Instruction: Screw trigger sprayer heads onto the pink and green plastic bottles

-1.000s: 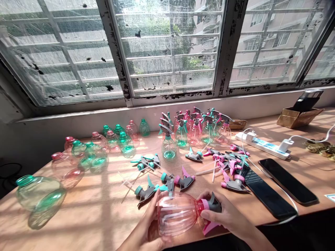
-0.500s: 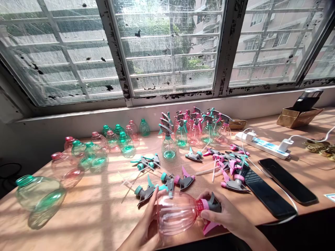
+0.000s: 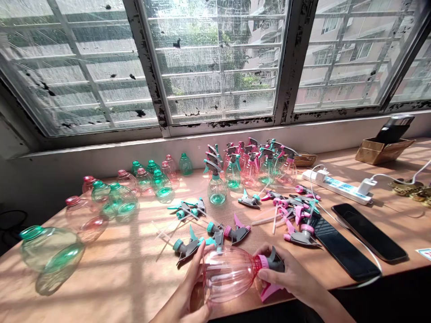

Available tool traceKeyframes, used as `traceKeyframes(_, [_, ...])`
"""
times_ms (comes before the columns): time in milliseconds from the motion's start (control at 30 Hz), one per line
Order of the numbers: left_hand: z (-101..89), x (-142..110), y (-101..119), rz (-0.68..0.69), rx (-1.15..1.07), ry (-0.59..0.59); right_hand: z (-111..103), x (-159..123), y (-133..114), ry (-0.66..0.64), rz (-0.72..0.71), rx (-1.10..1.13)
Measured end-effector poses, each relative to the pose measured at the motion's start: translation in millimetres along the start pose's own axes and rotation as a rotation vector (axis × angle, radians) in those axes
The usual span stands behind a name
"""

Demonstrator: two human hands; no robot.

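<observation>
A clear pink spray bottle point(image 3: 229, 274) lies sideways between my hands, just above the table's front edge. Its base rests in my left hand point(image 3: 191, 287), whose thumb and fingers wrap round the wide end. At the neck, my right hand point(image 3: 283, 273) is closed on the pink collar and grey spray head point(image 3: 275, 262), with the pink trigger sticking out below. Just beyond the bottle lie loose spray heads: a grey and teal one point(image 3: 186, 247) and a grey and pink one point(image 3: 237, 232). Some of my fingers are hidden behind the bottle.
Open green and pink bottles point(image 3: 52, 249) stand along the left. Bottles fitted with spray heads point(image 3: 233, 172) cluster at the back centre. A pile of spray heads point(image 3: 296, 206) lies right of centre, beside two phones point(image 3: 370, 231), a power strip point(image 3: 338, 186) and a cardboard box point(image 3: 384, 150).
The bottle has turned slightly and shifted a little in my left hand, whose lower fingers have moved slightly right. My right hand keeps its grip at the neck.
</observation>
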State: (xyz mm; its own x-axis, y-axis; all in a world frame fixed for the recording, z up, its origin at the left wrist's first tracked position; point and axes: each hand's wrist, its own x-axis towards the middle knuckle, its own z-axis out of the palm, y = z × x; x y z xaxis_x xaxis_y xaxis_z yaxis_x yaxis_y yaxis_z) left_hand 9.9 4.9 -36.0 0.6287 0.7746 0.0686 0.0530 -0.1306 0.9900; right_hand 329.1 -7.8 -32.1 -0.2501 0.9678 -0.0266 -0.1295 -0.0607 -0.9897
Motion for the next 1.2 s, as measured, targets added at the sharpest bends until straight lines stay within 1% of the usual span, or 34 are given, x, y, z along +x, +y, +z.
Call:
traceKeyframes(100, [1.2,-4,7,-0.075,-0.015,0.025,0,0,-1,-0.003,-0.006,-0.002])
traceKeyframes(167, [2.5,-6,11,-0.090,-0.004,0.035,0,0,0,-0.007,-0.001,0.001])
traceKeyframes(233, [3.0,-6,10,-0.082,0.010,0.055,0,0,1,-0.004,0.009,0.012])
traceKeyframes(300, [2.0,-4,6,-0.052,0.010,0.057,0,0,3,-0.003,0.019,0.028])
traceKeyframes(433, [-1.0,2,-5,0.033,-0.032,-0.019,-1,0,6,-0.009,0.035,0.045])
traceKeyframes(500, [-0.4,3,-3,0.008,-0.077,-0.024,-2,0,6,-0.002,0.031,0.035])
traceKeyframes(567, [1.7,1,2,-0.035,-0.102,0.009,-2,0,5,0.001,0.030,0.024])
traceKeyframes(700, [3.0,-1,11,-0.070,-0.070,0.026,-1,-1,3,0.010,0.046,0.023])
traceKeyframes(800, [-0.4,1,5,-0.039,-0.044,0.002,-1,-1,3,0.034,0.040,0.013])
traceKeyframes(933, [-3.5,4,-8,0.035,0.005,-0.008,-1,-1,2,0.013,0.050,0.027])
traceKeyframes(1000, [-2.6,3,-10,0.047,-0.008,-0.006,-1,-1,2,0.006,0.047,0.025])
traceKeyframes(1067, [-0.7,0,-6,0.003,-0.046,0.006,-1,-1,3,0.009,0.040,0.019])
traceKeyframes(1167, [2.1,-4,4,-0.115,-0.104,0.027,-2,-1,5,0.006,0.045,0.023])
traceKeyframes(1200, [2.7,-5,8,-0.130,-0.117,0.030,-3,-1,6,0.012,0.045,0.023])
